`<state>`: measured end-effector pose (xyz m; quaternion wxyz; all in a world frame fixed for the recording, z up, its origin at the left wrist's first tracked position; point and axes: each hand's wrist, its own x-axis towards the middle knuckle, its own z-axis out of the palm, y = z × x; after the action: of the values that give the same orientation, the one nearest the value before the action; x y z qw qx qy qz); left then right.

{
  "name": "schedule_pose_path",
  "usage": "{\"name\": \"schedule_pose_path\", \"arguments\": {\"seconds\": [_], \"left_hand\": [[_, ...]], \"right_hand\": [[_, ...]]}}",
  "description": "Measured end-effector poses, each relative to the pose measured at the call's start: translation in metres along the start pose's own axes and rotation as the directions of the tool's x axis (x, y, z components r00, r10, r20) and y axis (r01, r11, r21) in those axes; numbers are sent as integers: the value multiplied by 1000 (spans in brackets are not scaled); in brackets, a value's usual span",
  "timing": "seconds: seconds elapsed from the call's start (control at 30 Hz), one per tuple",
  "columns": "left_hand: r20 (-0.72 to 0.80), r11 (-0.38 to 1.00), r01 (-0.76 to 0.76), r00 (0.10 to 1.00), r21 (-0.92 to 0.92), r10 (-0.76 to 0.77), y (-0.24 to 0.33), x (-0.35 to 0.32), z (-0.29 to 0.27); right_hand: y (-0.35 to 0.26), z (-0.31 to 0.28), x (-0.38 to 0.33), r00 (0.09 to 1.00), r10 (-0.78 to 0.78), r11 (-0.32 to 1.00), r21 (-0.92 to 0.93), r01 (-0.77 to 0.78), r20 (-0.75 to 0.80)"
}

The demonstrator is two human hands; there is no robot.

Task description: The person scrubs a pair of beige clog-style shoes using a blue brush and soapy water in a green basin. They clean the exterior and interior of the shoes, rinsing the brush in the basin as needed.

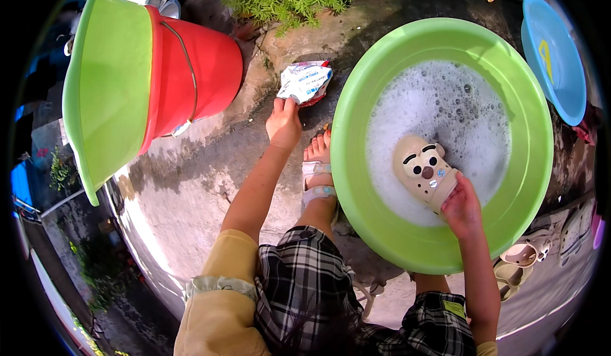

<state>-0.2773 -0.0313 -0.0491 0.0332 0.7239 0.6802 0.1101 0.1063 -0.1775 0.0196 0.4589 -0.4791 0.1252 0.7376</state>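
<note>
A red bucket lies on its side, with a green basin at its mouth. The left hand is closed, pinching the edge of a white packet. Next is a big green tub with bubbly suds. There, the right hand is curled around one end of a beige clog with a funny face. A blue basin is farthest right.

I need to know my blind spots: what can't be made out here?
All in the head view:
Bottom of the green basin: covered by white foam.
Underside of the beige shoe: hidden by its top.
Inside of the packet in the left hand: hidden by its wrapper.
Purple object, right: cut off by the picture's edge.
</note>
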Motion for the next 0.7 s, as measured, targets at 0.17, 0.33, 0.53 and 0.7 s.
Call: {"name": "schedule_pose_path", "arguments": {"seconds": [0.17, 0.33, 0.53, 0.7], "left_hand": [[-60, 942, 124, 987, -311, -150, -8, -3, -19], [620, 84, 749, 601, -657, -504, 0, -42, -59], [771, -424, 644, 536, -636, -343, -8, -84, -82], [792, -429, 669, 547, -608, -270, -1, -110, -112]], "right_hand": [[0, 17, 2, 992, 108, 994, -11, -107, 69], [6, 13, 10, 977, 200, 980, -36, -198, 79], [10, 19, 7, 984, 114, 992, 31, -120, 135], [7, 26, 6, 962, 155, 979, 98, -180, 223]]}}
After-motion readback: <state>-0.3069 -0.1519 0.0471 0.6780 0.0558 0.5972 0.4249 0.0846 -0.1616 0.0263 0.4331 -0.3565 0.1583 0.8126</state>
